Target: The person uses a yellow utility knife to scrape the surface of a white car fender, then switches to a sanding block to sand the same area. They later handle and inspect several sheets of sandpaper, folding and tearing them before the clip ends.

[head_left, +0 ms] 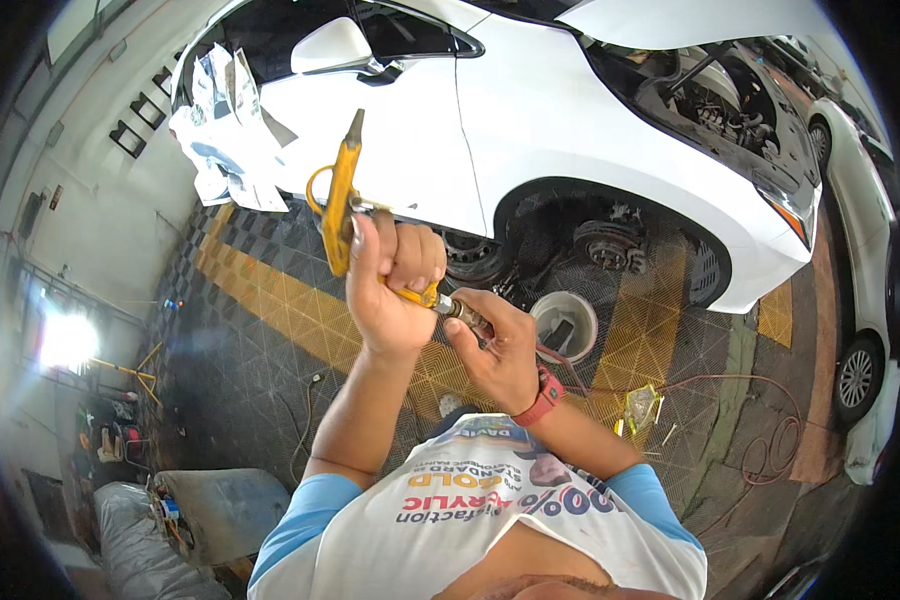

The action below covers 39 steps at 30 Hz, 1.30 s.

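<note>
A yellow air blow gun [340,205] with a grey tapered nozzle points upward in front of me. My left hand [395,262] is wrapped round its handle, the thumb lying along the body. At the handle's lower end, my right hand [497,345] closes round the metal hose coupling [460,315]; a red watch band is on that wrist. A reddish air hose [562,362] trails from below the right hand toward the floor. Beyond both hands stands a white car [410,130] with its front wheel off and the brake hub [607,243] bare in the arch.
A white bucket [564,327] with a dark object inside stands near the wheel arch. Hose loops [770,445] lie on the right floor. Crumpled masking paper [228,130] covers the car's left part. A yellow stand [140,372] and bright lamp [67,342] are at left. Another car [855,270] stands right.
</note>
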Each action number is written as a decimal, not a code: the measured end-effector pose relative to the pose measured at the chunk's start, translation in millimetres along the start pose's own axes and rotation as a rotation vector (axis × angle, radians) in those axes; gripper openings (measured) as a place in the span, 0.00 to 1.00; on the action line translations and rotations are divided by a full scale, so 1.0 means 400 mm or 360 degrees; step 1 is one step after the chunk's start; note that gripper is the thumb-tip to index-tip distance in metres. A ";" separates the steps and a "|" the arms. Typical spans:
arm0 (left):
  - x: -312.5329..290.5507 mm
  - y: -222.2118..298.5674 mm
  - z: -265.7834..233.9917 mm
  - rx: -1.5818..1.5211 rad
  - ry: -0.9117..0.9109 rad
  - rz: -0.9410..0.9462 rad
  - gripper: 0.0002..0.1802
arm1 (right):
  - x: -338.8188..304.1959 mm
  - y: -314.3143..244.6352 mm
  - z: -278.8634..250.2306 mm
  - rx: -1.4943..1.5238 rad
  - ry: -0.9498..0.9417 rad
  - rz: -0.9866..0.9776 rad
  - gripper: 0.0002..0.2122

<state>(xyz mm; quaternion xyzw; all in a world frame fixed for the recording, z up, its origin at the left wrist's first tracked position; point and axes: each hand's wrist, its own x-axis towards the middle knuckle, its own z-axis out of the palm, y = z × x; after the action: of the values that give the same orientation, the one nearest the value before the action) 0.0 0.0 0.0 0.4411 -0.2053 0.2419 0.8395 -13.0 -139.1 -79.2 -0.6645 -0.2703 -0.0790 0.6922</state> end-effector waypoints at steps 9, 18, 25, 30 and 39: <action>0.096 0.116 0.086 -0.0278 -0.0537 -0.0198 0.25 | 0.043 -0.112 -0.018 0.0407 -0.0399 0.0064 0.13; 0.103 0.083 0.082 -0.0095 -0.0528 -0.0396 0.27 | 0.076 -0.088 -0.019 0.1137 -0.0786 0.0529 0.23; -0.067 -0.140 -0.079 0.0319 0.0071 -0.0632 0.24 | -0.013 0.171 -0.062 0.0321 -0.0271 0.0305 0.34; -0.288 -0.342 -0.181 0.0287 -0.0281 -0.1130 0.58 | -0.065 0.200 -0.141 0.0015 -0.0177 0.0131 0.62; -0.359 -0.459 -0.092 0.0855 -0.0553 -0.1267 0.50 | -0.173 0.340 -0.224 0.0030 0.0192 0.0298 0.36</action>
<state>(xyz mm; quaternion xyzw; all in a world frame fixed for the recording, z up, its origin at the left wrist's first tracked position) -1.9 -92.0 -217.4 0.7192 -0.0885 -0.1292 0.6769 16.5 -228.3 -229.2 -0.6743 -0.1657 -0.0513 0.7178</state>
